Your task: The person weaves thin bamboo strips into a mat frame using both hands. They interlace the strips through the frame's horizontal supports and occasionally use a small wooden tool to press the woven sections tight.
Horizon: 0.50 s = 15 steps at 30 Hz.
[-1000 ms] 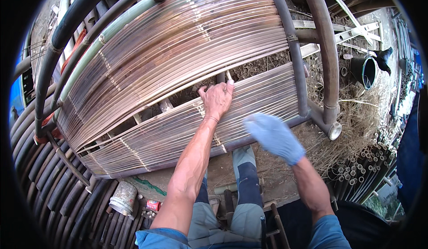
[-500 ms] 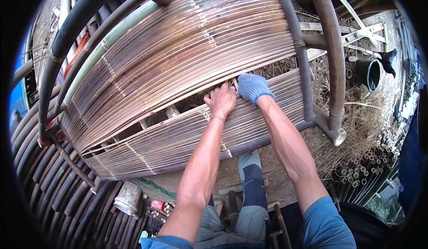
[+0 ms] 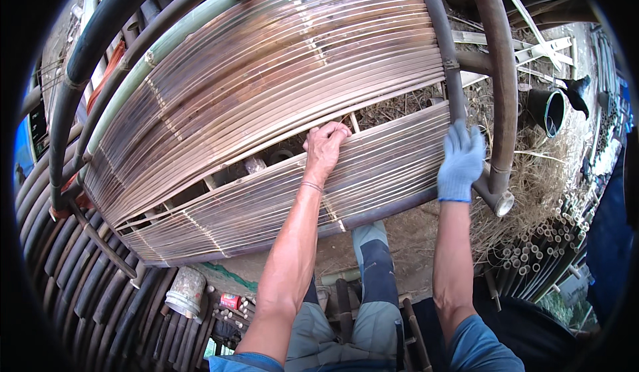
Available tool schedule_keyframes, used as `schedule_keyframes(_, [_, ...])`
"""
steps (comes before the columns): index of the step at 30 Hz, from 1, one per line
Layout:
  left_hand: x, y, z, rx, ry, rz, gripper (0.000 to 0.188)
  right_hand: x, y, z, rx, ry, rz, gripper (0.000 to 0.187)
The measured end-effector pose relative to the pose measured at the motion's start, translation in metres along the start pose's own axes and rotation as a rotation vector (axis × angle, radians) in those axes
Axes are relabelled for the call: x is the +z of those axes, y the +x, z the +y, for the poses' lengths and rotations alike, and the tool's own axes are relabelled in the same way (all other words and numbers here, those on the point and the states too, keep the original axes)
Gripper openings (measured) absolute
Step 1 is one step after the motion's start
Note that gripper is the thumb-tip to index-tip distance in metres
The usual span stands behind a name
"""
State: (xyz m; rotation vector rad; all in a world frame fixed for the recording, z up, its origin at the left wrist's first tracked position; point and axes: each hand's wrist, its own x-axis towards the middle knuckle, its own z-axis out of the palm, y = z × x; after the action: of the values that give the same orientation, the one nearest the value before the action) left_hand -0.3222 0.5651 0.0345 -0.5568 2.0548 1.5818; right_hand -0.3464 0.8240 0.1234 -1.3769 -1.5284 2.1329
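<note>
A bamboo seat or bench of thin strips point(image 3: 266, 92) fills the middle, with a long gap between its wide upper part and the narrower lower strip section point(image 3: 393, 152). My bare left hand point(image 3: 325, 147) lies at this gap, its fingers curled closed at the edge of the upper strips; what they hold is hidden. A short light cross-piece point(image 3: 354, 123) spans the gap just right of it. My right hand point(image 3: 460, 162), in a pale blue knit glove, is at the right end of the lower section by the dark side pole point(image 3: 447, 52), fingers spread, nothing seen in them.
Thick bamboo poles point(image 3: 496, 86) frame the seat at right, with others arching at left point(image 3: 100, 39). A dark bucket point(image 3: 547, 111) stands at right near dry shavings point(image 3: 526, 179). Cut bamboo tubes point(image 3: 526, 249) are stacked lower right. A whitish bucket point(image 3: 186, 292) sits lower left beside piled bamboo.
My gloved right hand has left the gap and moved right and toward me, to the side pole, its fingers now spread. My left hand stays at the gap, its fingers more curled.
</note>
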Motion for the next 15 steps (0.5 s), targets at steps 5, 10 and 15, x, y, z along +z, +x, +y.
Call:
schedule_keyframes(5, [-0.001, -0.005, 0.009, 0.026, 0.161, -0.053, 0.023, 0.019, -0.051, 0.062, -1.025, -1.208, -0.483, 0.053])
schedule_keyframes(10, [-0.004, 0.002, -0.006, 0.103, 0.139, -0.180, 0.022, 0.034, -0.048, 0.078, -0.965, -1.256, -0.686, 0.024])
schedule_keyframes(15, [-0.006, 0.000, 0.020, -0.074, 0.168, -0.194, 0.033, -0.153, -0.033, 0.018, -0.796, -1.470, -0.512, 0.018])
